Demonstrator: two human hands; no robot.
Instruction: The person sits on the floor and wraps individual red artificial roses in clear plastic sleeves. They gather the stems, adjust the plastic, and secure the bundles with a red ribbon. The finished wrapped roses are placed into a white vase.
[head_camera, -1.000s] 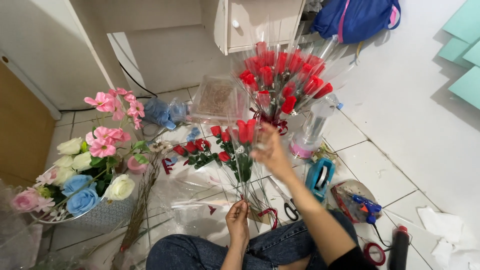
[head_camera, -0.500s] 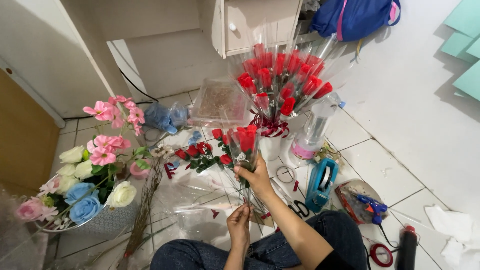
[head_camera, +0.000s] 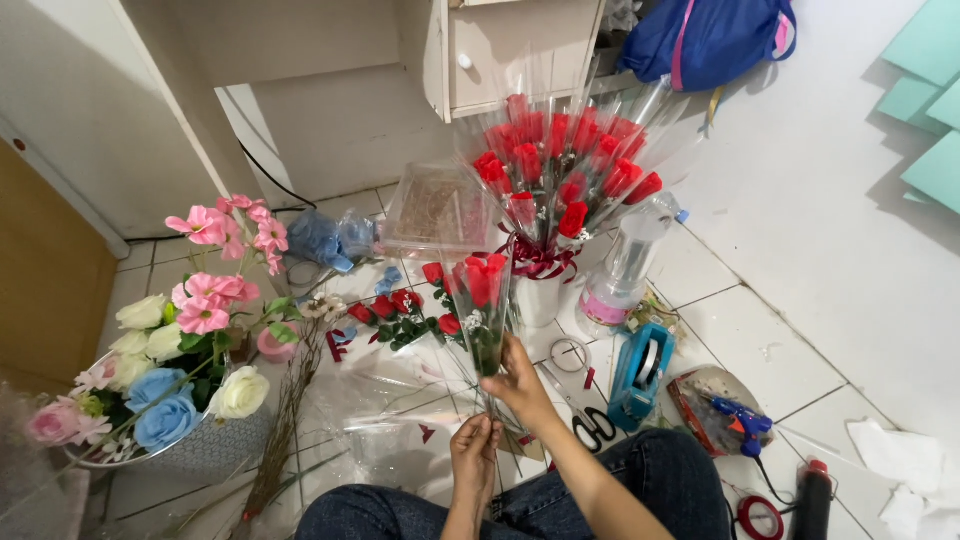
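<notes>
I hold one red artificial rose (head_camera: 486, 280) wrapped in a clear plastic sleeve, upright in front of me. My right hand (head_camera: 524, 380) grips the sleeve around the stem just below the leaves. My left hand (head_camera: 474, 450) pinches the bottom end of the sleeve and stem lower down. Behind it, several loose red roses (head_camera: 400, 310) lie on the tiled floor. A white vase (head_camera: 540, 295) holds a bunch of several wrapped red roses (head_camera: 565, 160).
A basket of pink, white and blue flowers (head_camera: 170, 370) stands at left. A clear plastic box (head_camera: 440, 210) sits behind the loose roses. Scissors (head_camera: 590, 425), a blue tape dispenser (head_camera: 642, 375), a blue glue gun (head_camera: 740, 420) and a blue bag (head_camera: 700, 40) are at right.
My right hand slid down from the rose head to the stem below the leaves. The left hand stays at the bottom of the sleeve. The view shifted slightly.
</notes>
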